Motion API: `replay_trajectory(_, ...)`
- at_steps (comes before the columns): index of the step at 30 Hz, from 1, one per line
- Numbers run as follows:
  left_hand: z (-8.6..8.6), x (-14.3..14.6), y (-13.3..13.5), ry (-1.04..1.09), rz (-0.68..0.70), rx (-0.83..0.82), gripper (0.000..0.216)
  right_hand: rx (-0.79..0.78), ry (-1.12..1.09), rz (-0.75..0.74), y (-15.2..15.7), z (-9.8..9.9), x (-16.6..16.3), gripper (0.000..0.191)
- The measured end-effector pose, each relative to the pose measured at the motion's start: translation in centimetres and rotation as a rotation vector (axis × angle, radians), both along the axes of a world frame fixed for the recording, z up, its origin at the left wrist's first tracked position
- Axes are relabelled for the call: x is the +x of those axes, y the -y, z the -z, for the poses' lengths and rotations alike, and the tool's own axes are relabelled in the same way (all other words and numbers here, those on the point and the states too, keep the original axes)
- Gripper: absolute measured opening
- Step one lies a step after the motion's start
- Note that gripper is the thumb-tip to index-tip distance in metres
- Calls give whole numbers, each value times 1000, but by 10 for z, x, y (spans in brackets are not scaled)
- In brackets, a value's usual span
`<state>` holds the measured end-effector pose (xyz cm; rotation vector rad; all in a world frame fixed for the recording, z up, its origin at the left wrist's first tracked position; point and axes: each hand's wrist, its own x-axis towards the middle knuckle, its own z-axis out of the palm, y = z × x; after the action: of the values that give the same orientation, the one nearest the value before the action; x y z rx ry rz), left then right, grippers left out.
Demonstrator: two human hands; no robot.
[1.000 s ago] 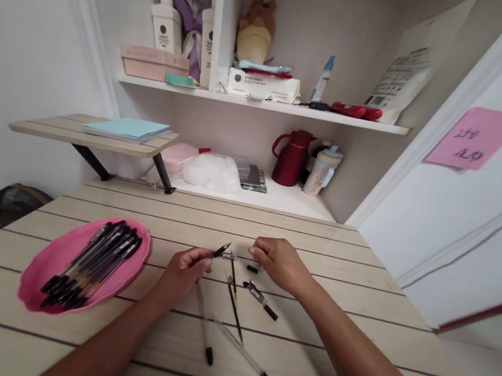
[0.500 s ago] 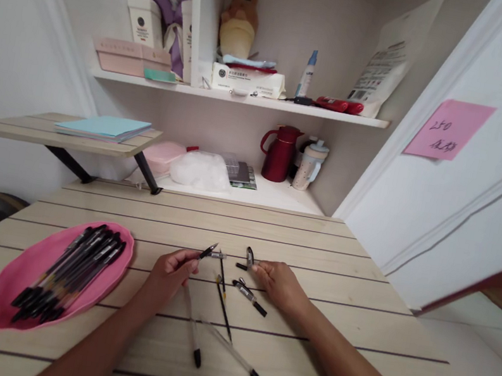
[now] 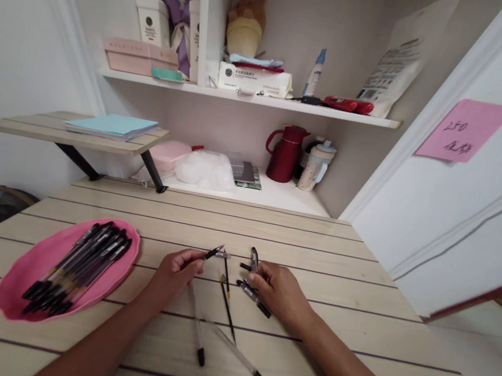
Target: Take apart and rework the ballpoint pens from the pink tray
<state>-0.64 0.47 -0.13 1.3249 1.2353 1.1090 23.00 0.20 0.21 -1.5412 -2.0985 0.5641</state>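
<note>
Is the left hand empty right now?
No, the left hand is holding a black pen piece, whose pointed tip sticks out beyond the grip.

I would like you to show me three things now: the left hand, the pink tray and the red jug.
Left hand (image 3: 177, 274): head view, the middle of the hand.
Pink tray (image 3: 41, 257): head view, its bare inside.
Red jug (image 3: 284, 157): head view, its body.

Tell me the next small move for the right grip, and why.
Probably bring the right grip across to the pen in the left grip, ready to loosen its front: the pen is uncapped, a cap sits by the right grip, and loose refills and clear barrels lie nearby, which suggests pens coming apart.
</note>
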Motion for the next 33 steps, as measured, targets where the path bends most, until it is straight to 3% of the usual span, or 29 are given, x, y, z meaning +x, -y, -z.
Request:
replay_trajectory(7, -4, 1, 1, 31, 33, -41, 35, -18, 45, -60, 2, 4, -1, 19)
replay_trajectory(14, -6, -7, 0, 473, 145, -276, 35, -17, 70, -94, 6, 3, -5, 11)
replay_trajectory(18, -7, -10, 0, 638, 179, -339, 30, -63, -155, -112, 4, 4, -4, 21)
replay_trajectory(22, -7, -5, 4, 671, 233, -356, 23, -230, -505, -101, -1, 7, -5, 21)
replay_trajectory(27, -10, 2, 10, 637, 224, -372, 22, -387, -772, -130, -8, -12, -13, 19)
replay_trajectory(33, -10, 4, 12, 594, 246, -387, 25, -240, -981, 9, -28, -40, -36, 27)
